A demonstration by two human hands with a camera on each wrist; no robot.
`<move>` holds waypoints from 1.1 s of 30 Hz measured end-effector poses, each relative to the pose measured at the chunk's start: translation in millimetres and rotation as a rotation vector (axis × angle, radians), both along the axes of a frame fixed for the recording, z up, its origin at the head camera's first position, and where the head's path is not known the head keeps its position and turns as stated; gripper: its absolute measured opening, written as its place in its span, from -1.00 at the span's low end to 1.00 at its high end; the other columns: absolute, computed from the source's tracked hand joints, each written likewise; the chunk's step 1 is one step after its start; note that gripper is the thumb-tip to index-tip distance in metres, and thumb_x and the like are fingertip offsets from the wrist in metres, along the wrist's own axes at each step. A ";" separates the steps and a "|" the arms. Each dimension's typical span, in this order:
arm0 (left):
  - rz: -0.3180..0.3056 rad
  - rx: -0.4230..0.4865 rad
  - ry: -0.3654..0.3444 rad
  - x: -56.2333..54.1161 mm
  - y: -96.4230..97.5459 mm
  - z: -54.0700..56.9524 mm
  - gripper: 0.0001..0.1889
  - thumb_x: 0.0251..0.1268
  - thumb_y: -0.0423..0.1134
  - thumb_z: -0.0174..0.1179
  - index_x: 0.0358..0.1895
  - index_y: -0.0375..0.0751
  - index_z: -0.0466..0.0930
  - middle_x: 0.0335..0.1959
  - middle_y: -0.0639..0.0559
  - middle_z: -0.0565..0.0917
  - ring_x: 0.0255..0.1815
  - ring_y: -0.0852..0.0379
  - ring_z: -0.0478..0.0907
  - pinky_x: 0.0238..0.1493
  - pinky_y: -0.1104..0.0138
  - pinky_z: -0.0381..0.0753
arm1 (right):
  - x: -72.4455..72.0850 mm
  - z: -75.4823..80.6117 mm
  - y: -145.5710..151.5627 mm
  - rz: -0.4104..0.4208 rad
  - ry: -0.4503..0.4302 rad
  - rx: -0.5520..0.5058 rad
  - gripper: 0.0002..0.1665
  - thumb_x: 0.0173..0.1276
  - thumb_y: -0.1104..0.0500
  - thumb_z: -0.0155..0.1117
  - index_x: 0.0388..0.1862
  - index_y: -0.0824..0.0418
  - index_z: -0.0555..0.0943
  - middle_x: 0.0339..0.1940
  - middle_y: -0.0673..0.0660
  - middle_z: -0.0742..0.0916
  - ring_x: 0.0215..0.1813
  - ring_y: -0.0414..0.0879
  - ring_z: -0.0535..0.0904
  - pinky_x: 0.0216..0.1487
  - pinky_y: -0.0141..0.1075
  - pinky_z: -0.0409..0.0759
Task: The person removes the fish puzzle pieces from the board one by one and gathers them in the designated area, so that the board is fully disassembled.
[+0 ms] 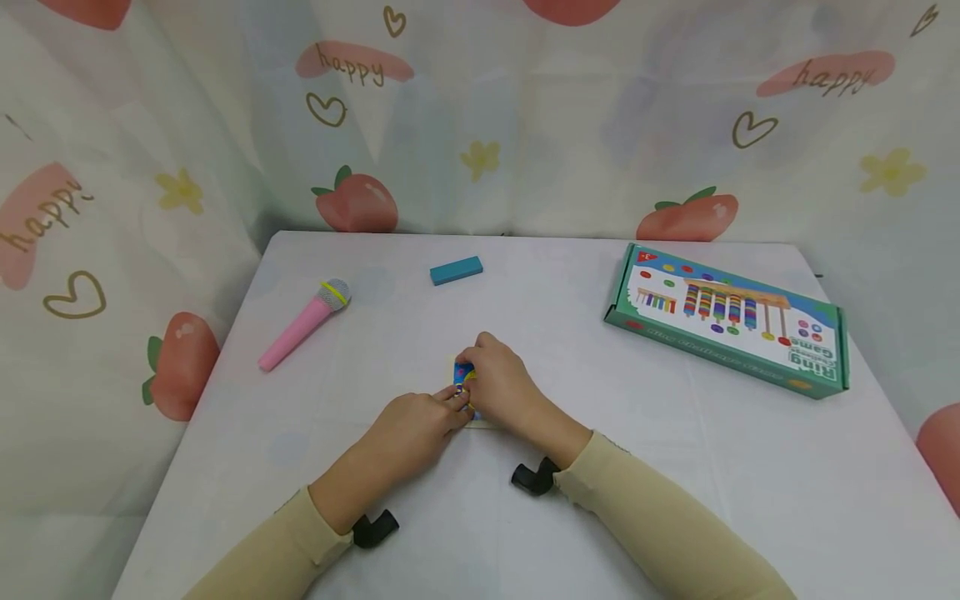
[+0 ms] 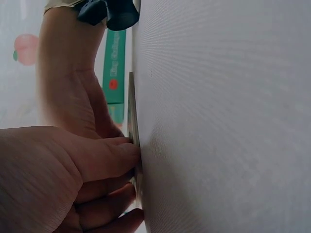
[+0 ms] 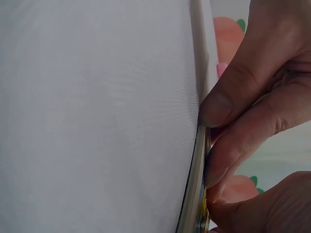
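Observation:
A small thin board with a bright blue picture (image 1: 460, 372) lies on the white table between the two hands, mostly covered by them. My left hand (image 1: 412, 429) grips its near left edge; in the right wrist view the thumb is at the edge and a finger (image 3: 233, 148) lies along the picture face. Curled over the board's right and far side is my right hand (image 1: 506, 387), its fingertips on the printed surface. From the left wrist view, the board's wood-coloured edge (image 2: 132, 107) shows close to the tabletop.
A pink toy microphone (image 1: 300, 331) lies to the left, and a blue block (image 1: 456, 271) sits farther back. On the right is a green ring game box (image 1: 731, 321). Patterned curtains (image 1: 555, 125) hang behind the white table (image 1: 360, 333) and along its left side.

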State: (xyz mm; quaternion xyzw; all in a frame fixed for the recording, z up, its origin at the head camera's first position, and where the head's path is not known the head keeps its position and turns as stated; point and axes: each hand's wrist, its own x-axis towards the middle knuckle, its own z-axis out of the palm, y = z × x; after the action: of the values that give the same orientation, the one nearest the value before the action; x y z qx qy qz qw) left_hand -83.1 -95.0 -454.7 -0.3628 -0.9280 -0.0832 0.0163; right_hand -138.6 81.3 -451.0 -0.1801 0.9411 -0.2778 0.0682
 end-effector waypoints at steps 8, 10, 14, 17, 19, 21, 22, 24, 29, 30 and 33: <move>0.014 -0.015 -0.030 0.0 1.8 1.2 -0.71 0.52 -0.22 0.34 0.21 0.01 0.83 0.30 0.04 0.78 0.34 0.04 0.74 -0.16 0.07 0.83 | -2.7 1.9 2.5 0.024 -0.014 0.015 -0.60 0.30 0.36 0.52 0.13 0.32 0.78 -0.14 0.14 0.66 -0.05 0.02 0.69 0.09 -0.11 0.74; 0.021 -0.017 -0.039 0.0 1.9 1.4 -0.72 0.53 -0.22 0.33 0.20 0.01 0.83 0.30 0.05 0.78 0.35 0.04 0.74 -0.14 0.06 0.83 | -2.9 1.3 2.7 0.026 -0.015 0.018 -0.60 0.31 0.36 0.52 0.14 0.31 0.77 -0.14 0.13 0.66 -0.04 0.01 0.69 0.11 -0.11 0.74; 0.027 -0.014 -0.051 0.1 2.0 1.7 -0.72 0.53 -0.22 0.33 0.20 0.00 0.83 0.30 0.05 0.78 0.36 0.04 0.73 -0.09 0.06 0.84 | -1.7 -0.9 2.2 0.021 -0.005 0.015 -0.60 0.32 0.37 0.51 0.15 0.29 0.76 -0.13 0.13 0.63 -0.04 0.01 0.68 0.11 -0.10 0.76; 0.022 -0.004 -0.051 0.2 2.0 1.8 -0.72 0.53 -0.22 0.33 0.20 -0.01 0.83 0.30 0.04 0.78 0.35 0.04 0.73 -0.10 0.07 0.84 | 0.3 -3.2 1.4 0.016 0.009 0.007 -0.60 0.32 0.38 0.51 0.15 0.31 0.75 -0.10 0.15 0.61 -0.04 0.04 0.69 0.10 -0.08 0.76; 0.021 0.004 -0.049 0.3 1.8 1.8 -0.72 0.53 -0.22 0.33 0.20 -0.01 0.83 0.29 0.03 0.78 0.34 0.03 0.74 -0.12 0.08 0.84 | 1.3 -5.0 0.6 0.017 0.019 0.002 -0.59 0.31 0.40 0.51 0.15 0.32 0.74 -0.07 0.16 0.61 -0.02 0.07 0.69 0.10 -0.07 0.77; 0.018 0.010 -0.050 0.4 1.5 1.8 -0.72 0.53 -0.22 0.33 0.20 -0.01 0.84 0.29 0.01 0.79 0.34 0.03 0.74 -0.14 0.09 0.83 | 1.7 -6.2 -0.3 0.018 0.021 0.001 -0.59 0.31 0.40 0.51 0.15 0.33 0.72 -0.02 0.18 0.60 0.01 0.09 0.70 0.13 -0.06 0.77; 0.017 0.012 -0.051 0.4 1.4 1.7 -0.72 0.53 -0.22 0.33 0.20 -0.02 0.84 0.29 0.01 0.79 0.33 0.02 0.75 -0.14 0.09 0.83 | 1.7 -6.7 -0.6 0.017 0.021 0.001 -0.58 0.31 0.40 0.51 0.15 0.33 0.72 0.01 0.18 0.61 0.03 0.10 0.70 0.15 -0.06 0.77; 0.015 0.017 -0.057 0.3 1.2 1.3 -0.72 0.53 -0.22 0.33 0.20 -0.03 0.84 0.29 -0.01 0.78 0.34 0.02 0.74 -0.13 0.08 0.83 | 1.5 -7.0 -1.0 0.015 0.017 -0.002 -0.58 0.31 0.40 0.51 0.15 0.33 0.70 0.04 0.19 0.61 0.06 0.10 0.71 0.17 -0.07 0.76; 0.013 0.014 -0.064 0.0 1.0 0.2 -0.72 0.54 -0.23 0.32 0.20 -0.03 0.83 0.30 -0.01 0.78 0.35 0.02 0.73 -0.12 0.07 0.83 | 0.4 -5.4 -1.3 0.013 -0.015 -0.013 -0.58 0.31 0.41 0.50 0.15 0.33 0.67 0.09 0.22 0.61 0.09 0.11 0.69 0.21 -0.07 0.75; 0.012 0.013 -0.060 -0.1 0.9 -0.1 -0.72 0.54 -0.23 0.32 0.20 -0.02 0.84 0.30 -0.01 0.78 0.35 0.02 0.73 -0.12 0.08 0.83 | 0.2 -4.9 -1.2 0.012 -0.024 -0.015 -0.58 0.31 0.41 0.49 0.15 0.32 0.66 0.10 0.23 0.61 0.10 0.11 0.69 0.22 -0.07 0.74; 0.006 0.022 -0.039 -0.4 0.5 -0.5 -0.73 0.53 -0.22 0.33 0.19 -0.02 0.84 0.30 -0.01 0.78 0.34 0.02 0.74 -0.11 0.09 0.84 | -0.5 -3.2 -1.3 0.009 -0.053 -0.013 -0.58 0.34 0.40 0.48 0.16 0.31 0.64 0.12 0.23 0.59 0.10 0.10 0.66 0.22 -0.08 0.74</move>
State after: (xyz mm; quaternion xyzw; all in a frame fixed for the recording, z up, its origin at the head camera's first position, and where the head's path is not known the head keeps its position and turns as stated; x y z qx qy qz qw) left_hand -83.5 -94.5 -455.2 -0.3581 -0.9283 -0.1003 0.0022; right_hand -139.1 80.0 -454.1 -0.1774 0.9363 -0.2885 0.0931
